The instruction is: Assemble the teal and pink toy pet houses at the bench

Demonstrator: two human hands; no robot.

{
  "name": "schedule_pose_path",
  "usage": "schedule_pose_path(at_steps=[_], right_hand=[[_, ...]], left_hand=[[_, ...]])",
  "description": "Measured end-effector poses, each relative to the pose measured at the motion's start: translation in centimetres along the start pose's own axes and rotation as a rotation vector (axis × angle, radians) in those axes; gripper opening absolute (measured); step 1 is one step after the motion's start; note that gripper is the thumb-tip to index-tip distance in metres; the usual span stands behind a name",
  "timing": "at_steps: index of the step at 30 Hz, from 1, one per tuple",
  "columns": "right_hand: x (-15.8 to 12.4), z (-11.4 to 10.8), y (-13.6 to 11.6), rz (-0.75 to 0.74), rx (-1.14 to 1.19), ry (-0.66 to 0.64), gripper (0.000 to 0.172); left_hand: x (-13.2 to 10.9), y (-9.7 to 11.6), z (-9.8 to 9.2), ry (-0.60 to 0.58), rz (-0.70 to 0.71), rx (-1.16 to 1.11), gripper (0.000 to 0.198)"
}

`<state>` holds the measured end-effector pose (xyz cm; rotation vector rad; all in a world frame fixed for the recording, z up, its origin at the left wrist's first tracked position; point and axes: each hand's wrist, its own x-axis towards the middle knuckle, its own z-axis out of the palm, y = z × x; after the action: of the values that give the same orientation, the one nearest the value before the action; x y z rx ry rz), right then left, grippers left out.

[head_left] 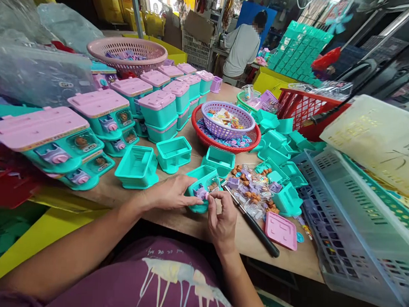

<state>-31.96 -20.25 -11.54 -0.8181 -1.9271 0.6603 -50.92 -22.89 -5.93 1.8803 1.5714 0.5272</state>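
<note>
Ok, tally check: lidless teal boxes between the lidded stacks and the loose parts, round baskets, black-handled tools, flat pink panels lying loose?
Lidless teal boxes: 4, including one in the left hand
Round baskets: 4 (pink, lilac, red, green)
Black-handled tool: 1
Pink panel: 1
Total: 10

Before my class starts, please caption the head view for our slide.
A left hand holds a teal box while fingers of the right hand touch its pink knob beside scattered small parts.
</note>
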Motion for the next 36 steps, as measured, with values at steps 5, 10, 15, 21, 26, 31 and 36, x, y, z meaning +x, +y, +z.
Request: schedule_pose_path(at_steps=[5,10,15,21,26,31,36], right_hand=[[-0.6,0.1,0.2,0.052,0.049,0.021,0.009],[-1.0,0.2,0.4,0.064,0.026,0.044,0.008],[-1.5,0.1,0.4,0.057,0.017,0.058,0.008],[-1.9,0.1,0.2,0.040,-0.019,0.098,0.008],[-2.4,0.1,0.5,0.084,-0.008,0.113,0.008],[-2.8,0.4,0.8,0.108,0.038,0.137,0.009],[-2.5,0.7,1.2,0.023,-0.025,0.151,0.010]], left_hand=[[-0.1,0.6,0.1,0.011,-0.045,0.077,0.033],[-0.3,1.1,0.5,0.045,-0.082,0.173,0.034],[-0.3,1.8,0.5,0.012,-0.111,0.276,0.037],[-0.1,2.7,1.1,0.029,-0.131,0.381,0.037],[0.1,2.9,1.3,0.006,-0.143,0.387,0.041],[0.3,2.8,1.1,-0.016,-0.127,0.363,0.042],[0.4,2.7,1.0,-0.021,-0.135,0.365,0.043]])
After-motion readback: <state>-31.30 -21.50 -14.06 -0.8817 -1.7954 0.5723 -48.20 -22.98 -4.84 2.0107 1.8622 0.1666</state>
